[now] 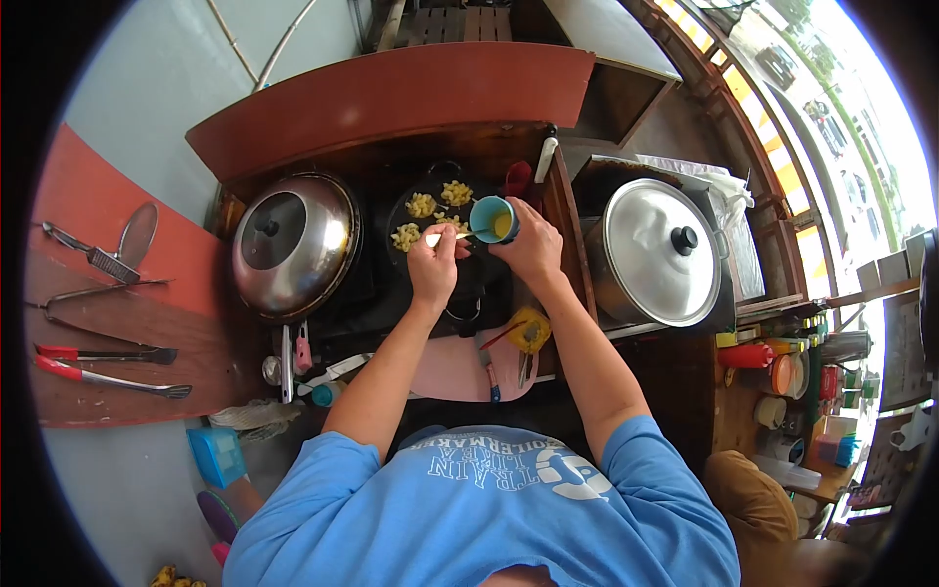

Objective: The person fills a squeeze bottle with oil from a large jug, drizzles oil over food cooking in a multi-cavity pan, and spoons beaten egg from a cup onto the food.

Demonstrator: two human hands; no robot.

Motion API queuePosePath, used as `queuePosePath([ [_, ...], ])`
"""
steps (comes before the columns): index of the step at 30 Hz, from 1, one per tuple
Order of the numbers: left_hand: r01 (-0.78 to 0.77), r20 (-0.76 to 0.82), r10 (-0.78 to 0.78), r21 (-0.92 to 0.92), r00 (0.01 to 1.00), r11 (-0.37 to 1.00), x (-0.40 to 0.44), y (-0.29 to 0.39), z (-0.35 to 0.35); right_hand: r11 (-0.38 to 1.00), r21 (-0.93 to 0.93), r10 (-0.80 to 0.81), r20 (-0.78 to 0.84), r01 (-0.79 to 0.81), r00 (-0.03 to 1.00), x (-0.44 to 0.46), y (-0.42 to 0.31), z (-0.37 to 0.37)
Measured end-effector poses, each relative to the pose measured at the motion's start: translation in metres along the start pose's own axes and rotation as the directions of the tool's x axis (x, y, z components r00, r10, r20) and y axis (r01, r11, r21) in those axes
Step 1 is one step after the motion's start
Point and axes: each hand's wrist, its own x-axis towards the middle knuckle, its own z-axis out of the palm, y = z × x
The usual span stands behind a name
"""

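Observation:
A dark round pan holds several small heaps of pale yellow pieces. Over its right side, my right hand grips a blue cup, tilted so that yellow liquid shows inside. My left hand is closed on the pale handle of a utensil that points at the cup; its far end is hard to make out. Below my hands, a pink board bears a knife and a yellow container.
A domed lid covers a pan on the left, and a large lidded pot stands on the right. Tongs lie at the far left. A red panel rises behind the stove. Part of another person shows at lower right.

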Motion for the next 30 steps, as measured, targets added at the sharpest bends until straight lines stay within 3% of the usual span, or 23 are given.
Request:
queuePosePath([
  [2,0.124,0.001,-0.126,-0.188,0.992,0.974,0.003,0.000,-0.002,1.000,-0.007,0.021,-0.001,-0.021,1.000,-0.001,0.000,0.000],
  [5,0.178,0.005,-0.186,-0.309,0.983,0.934,0.007,0.001,-0.003,0.995,-0.015,0.094,0.020,-0.094,0.995,0.002,-0.002,-0.004],
  [20,0.128,-0.032,-0.140,-0.253,0.990,0.959,0.055,0.021,-0.008,0.949,-0.010,0.314,0.080,-0.314,0.946,0.014,-0.004,-0.015],
  [30,0.030,-0.128,-0.029,0.004,0.991,1.000,0.079,-0.011,-0.002,0.938,-0.021,0.346,0.090,-0.346,0.934,-0.002,0.013,-0.021],
])
